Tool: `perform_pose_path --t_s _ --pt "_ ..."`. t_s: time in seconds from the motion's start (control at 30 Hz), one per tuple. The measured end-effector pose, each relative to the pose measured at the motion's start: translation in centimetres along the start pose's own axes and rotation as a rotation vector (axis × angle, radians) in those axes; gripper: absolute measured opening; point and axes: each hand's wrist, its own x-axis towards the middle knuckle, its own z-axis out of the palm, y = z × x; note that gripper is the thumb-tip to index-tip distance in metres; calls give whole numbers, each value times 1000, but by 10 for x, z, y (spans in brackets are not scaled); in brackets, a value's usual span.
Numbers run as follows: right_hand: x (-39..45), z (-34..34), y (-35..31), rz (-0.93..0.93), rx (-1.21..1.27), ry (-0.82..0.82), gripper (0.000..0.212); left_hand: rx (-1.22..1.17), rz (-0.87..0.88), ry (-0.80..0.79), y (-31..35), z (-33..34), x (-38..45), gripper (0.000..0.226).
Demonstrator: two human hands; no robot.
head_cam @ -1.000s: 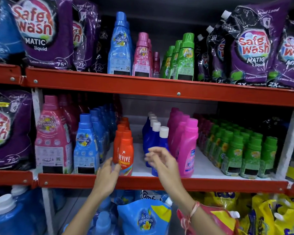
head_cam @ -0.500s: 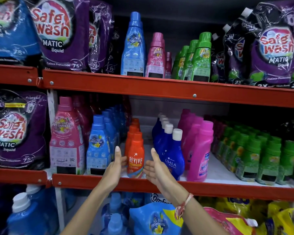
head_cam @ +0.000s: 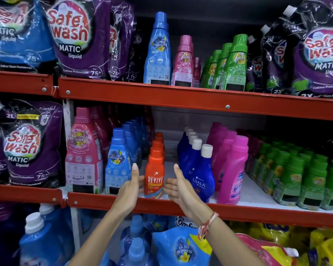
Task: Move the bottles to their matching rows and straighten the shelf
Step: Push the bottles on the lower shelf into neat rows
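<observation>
An orange Revive bottle stands at the front of its orange row on the middle shelf. My left hand is flat against its left side, fingers straight. My right hand is held flat a little to its right, thumb up, between it and the dark blue Ujala bottle with a white cap. Neither hand grips anything. Light blue bottles stand left of the orange row, bright pink bottles right of the Ujala row.
Green bottles fill the shelf's right end; a large pink bottle and purple Safe Wash pouches stand at the left. The upper shelf carries blue, pink and green bottles between pouches. Below are blue bottles and refill pouches.
My right hand came down from the Ujala bottle's cap and now stands flat beside the orange bottle. My left hand moved up against the orange bottle. The view shifted left and closer.
</observation>
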Motion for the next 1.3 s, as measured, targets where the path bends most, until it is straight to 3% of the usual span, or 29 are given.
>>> perform_pose_path --t_s 0.07,0.33,0.43,0.53,0.63,0.7,0.77,0.87,1.1,1.2,1.3 --pt "0 1 -2 -1 -25 -4 77 36 -10 16 0 0 1 112" --pt "1 0 0 -39 -115 9 77 105 -5 51 -4 3 2 116" --pt "1 0 1 -56 -114 -4 74 104 1 34 -5 5 0 106" --pt "1 -3 6 -86 -131 20 68 120 26 24 2 9 -7 77" --pt "-2 -15 13 -143 -119 68 53 142 96 211 9 21 -20 52" --pt "-7 -28 16 -191 -76 114 38 171 212 392 10 31 -25 57" --pt "-13 -43 16 -232 -38 172 30 139 308 449 9 43 -26 53" --pt "-19 -66 17 -258 -45 267 29 68 299 302 7 70 -18 46" --pt "-27 -100 16 -297 -101 429 24 140 70 -6 22 125 0 53" --pt "-25 -101 18 -262 -143 386 36 152 -36 -45 25 136 5 74" --pt "-22 -100 16 -208 -135 375 32 101 -82 -46 19 140 11 112"
